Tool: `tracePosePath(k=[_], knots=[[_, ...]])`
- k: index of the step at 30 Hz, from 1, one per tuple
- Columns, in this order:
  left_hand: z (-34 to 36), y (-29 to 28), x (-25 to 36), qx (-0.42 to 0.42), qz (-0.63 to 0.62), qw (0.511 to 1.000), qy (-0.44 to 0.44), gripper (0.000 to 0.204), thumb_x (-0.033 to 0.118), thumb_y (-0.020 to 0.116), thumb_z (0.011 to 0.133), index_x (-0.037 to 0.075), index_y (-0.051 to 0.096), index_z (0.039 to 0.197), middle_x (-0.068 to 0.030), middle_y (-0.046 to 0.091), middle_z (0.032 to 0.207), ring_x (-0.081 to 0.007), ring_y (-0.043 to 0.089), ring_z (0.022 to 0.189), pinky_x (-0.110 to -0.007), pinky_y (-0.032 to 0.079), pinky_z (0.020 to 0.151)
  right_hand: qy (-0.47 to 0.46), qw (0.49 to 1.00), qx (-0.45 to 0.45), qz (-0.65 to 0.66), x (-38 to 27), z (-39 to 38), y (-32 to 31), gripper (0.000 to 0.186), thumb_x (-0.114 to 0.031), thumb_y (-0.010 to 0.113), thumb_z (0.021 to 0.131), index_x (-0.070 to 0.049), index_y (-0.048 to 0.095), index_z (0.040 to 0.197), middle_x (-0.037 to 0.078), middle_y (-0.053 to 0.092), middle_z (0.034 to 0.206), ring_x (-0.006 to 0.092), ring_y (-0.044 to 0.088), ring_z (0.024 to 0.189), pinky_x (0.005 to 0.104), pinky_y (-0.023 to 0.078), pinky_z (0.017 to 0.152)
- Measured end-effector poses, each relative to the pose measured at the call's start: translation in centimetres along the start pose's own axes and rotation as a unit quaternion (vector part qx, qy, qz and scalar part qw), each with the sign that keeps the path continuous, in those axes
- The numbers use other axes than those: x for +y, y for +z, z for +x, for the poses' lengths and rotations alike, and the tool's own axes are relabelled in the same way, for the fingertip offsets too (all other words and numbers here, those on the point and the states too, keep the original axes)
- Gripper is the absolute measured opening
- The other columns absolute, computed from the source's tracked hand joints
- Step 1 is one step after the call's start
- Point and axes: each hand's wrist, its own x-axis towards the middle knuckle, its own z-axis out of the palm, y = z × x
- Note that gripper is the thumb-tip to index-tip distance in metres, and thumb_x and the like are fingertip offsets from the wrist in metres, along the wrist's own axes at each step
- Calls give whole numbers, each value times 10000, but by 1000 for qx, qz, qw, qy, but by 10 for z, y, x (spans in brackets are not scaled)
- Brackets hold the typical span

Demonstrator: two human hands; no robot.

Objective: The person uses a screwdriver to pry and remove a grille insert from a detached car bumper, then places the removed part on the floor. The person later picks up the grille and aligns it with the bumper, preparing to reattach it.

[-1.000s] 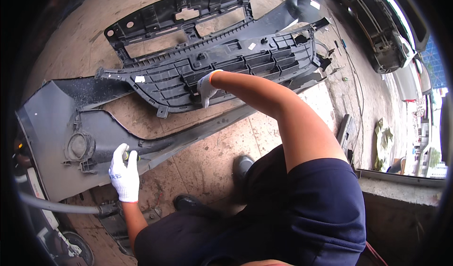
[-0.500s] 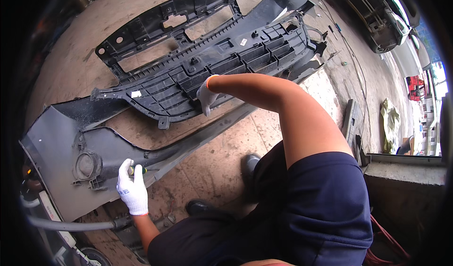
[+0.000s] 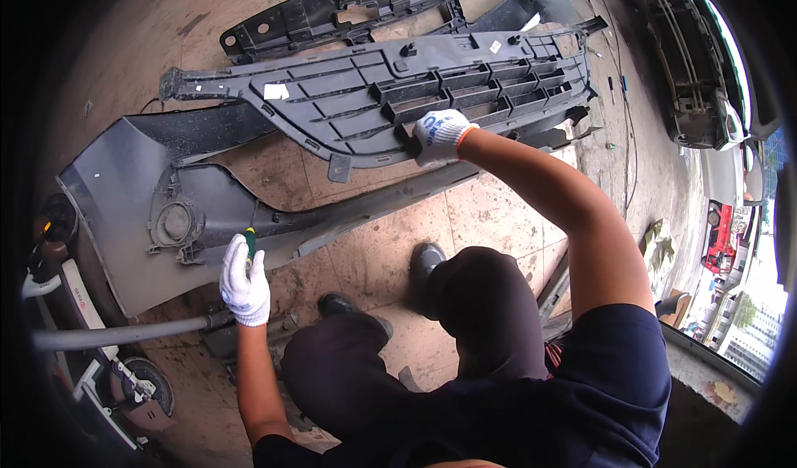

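A large grey-black bumper cover [image 3: 116,219] lies inside-up, with a round housing [image 3: 174,223] near its left end. My gloved left hand [image 3: 245,277] is closed on a small screwdriver [image 3: 250,240] with a green-and-yellow handle, over the bumper's near edge. Farther up, my gloved right hand [image 3: 440,136] grips the lower part of a black grille panel [image 3: 332,102] with rows of slots and clips, held tilted over the bumper. A second black slotted panel [image 3: 290,19] is behind it.
A car with an exposed front end [image 3: 681,61] stands at the right, beside cables on the floor [image 3: 540,210]. A white scooter [image 3: 87,302] and grey tube [image 3: 124,335] are at lower left. A crumpled sheet [image 3: 654,244] and ledge [image 3: 714,377] are at right.
The grille panel has risen and shifted right and away with my right hand, covering more of the rear panel. My left hand has shifted slightly, with more screwdriver handle showing. The camera view has shifted too.
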Motion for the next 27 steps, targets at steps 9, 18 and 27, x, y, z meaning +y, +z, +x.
tracePosePath(k=[9, 18, 27], knots=[[77, -115, 16, 15, -11, 997, -81, 311, -22, 623, 1015, -25, 550, 1317, -238, 645, 1270, -397, 660, 1126, -487, 559, 989, 119, 990, -59, -47, -49, -112, -83, 329, -406, 780, 770, -140, 840, 954, 134, 799, 937, 320, 783, 908, 435, 610, 744], [131, -361, 75, -57, 84, 913, -396, 297, 220, 505, 1097, -36, 573, 1230, -260, 640, 1177, -441, 620, 1075, -515, 497, 965, -1, 973, -189, 136, -325, -431, -114, 259, -254, 785, 838, -138, 837, 1064, 86, 812, 1046, 264, 784, 988, 396, 611, 756], [181, -330, 201, -217, 60, 931, -286, 419, 364, 577, 1056, -48, 655, 1069, -242, 714, 1004, -398, 697, 922, -500, 542, 837, 149, 966, -26, 211, -243, -494, -81, 255, -230, 864, 731, -173, 850, 979, 62, 808, 963, 244, 779, 899, 396, 593, 712]])
